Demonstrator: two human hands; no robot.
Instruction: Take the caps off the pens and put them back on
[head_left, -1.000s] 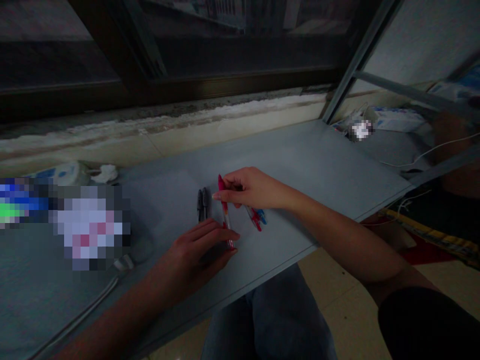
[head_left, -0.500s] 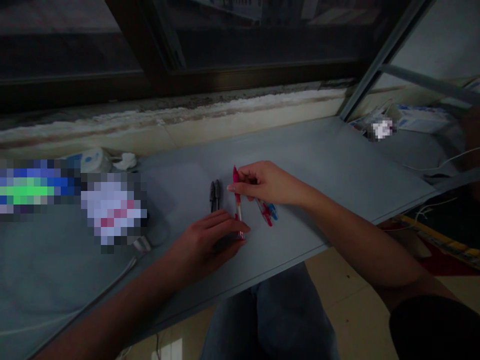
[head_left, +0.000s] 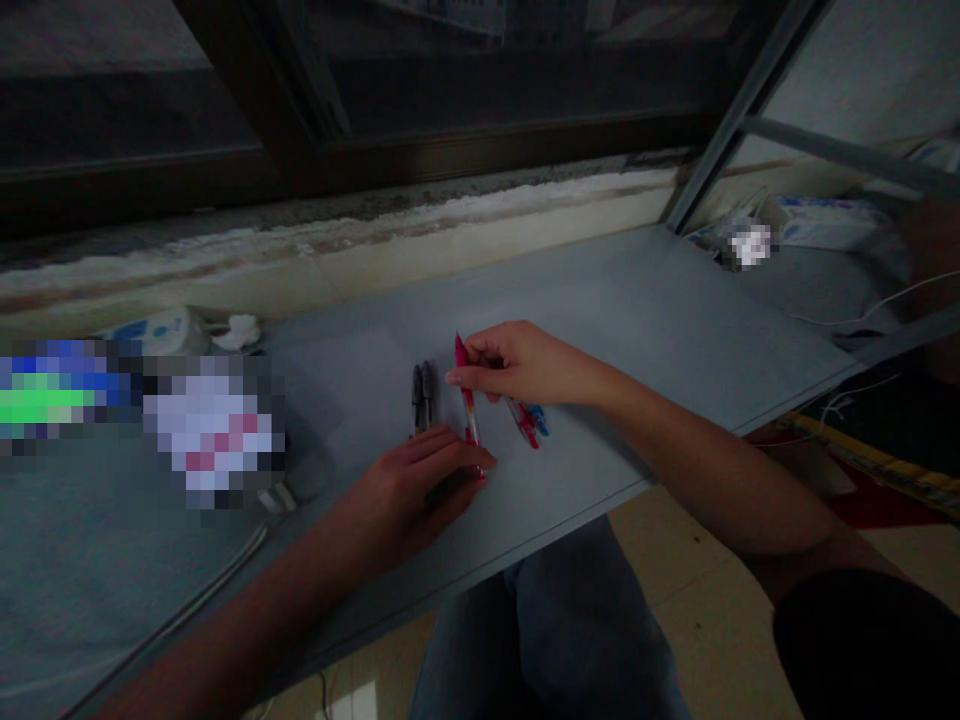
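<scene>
My right hand (head_left: 521,365) pinches the upper part of a red pen (head_left: 466,395) that stands tilted on the grey desk (head_left: 637,320). My left hand (head_left: 409,490) lies on the desk with its fingers closed around the pen's lower end. Two black pens (head_left: 421,395) lie side by side just left of the red pen, above my left hand. A second red pen and a blue pen (head_left: 534,423) lie under my right wrist, partly hidden by it.
A window sill and dark window frame run along the back. Blurred-out items (head_left: 210,430) and a white roll (head_left: 161,330) sit at the left. A white cable (head_left: 862,315) and packets (head_left: 817,220) lie at the right. The desk's front edge is just below my hands.
Both hands keep their hold on the red pen and barely move. The view has shifted slightly.
</scene>
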